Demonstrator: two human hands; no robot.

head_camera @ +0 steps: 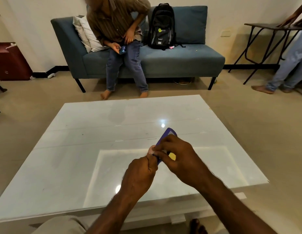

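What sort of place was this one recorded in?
Probably a home living room: a blue-grey fabric sofa with white cushions and a black backpack on it stands against the wall, and a low glossy white coffee table sits before it.

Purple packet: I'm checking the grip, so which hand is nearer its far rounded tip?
Right. The right hand grips the purple packet just below that tip; the left hand pinches its near end.

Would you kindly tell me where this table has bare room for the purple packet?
The table is bare left of the left hand and along its far edge; crowded where that hand and the right hand hold the purple packet.
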